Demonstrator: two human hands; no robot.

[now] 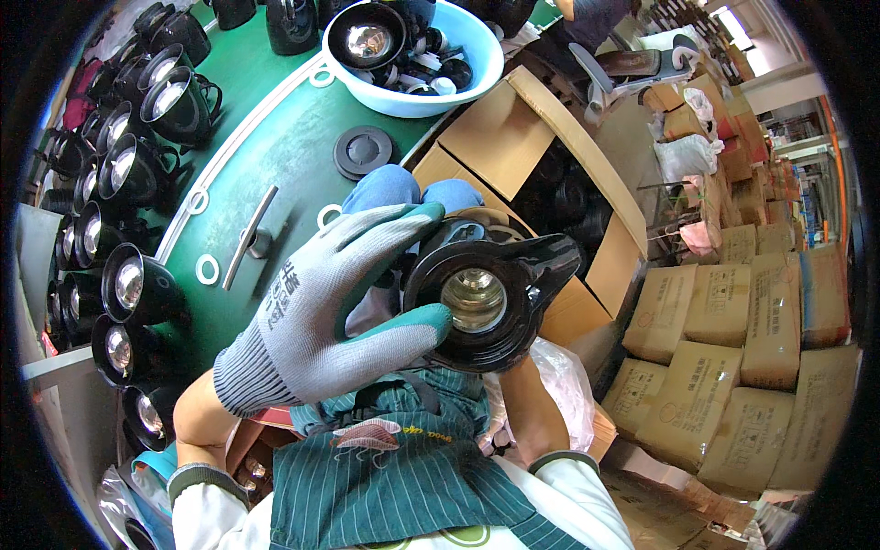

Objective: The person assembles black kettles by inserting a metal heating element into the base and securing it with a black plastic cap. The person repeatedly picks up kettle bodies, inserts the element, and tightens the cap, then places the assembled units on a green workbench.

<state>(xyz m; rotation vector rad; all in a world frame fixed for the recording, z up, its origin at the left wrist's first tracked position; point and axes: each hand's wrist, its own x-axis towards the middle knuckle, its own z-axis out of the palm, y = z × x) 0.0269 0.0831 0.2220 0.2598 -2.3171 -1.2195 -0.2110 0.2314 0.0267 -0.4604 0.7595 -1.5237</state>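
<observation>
My left hand (321, 302), in a grey glove with green fingertips, spans the near side of a glossy black vacuum jug (458, 353). The thumb presses on the jug's rim, and the fingers reach over toward its far side. Its open mouth faces up at me, with a shiny silvery liner (475, 300) inside and a pointed part sticking out to the right. My right forearm (532, 403) runs up behind the jug, which hides the right hand and its fingers. A black round lid (362, 151) lies on the green table beyond the jug.
Many black jugs (179, 101) with silvery liners crowd the left side. White rings (207, 269) and a metal T-shaped bar (252, 240) are on the green table. A light-blue basin (412, 103) holds small parts. An open carton (610, 275) stands right; stacked cartons (687, 394) lie beyond.
</observation>
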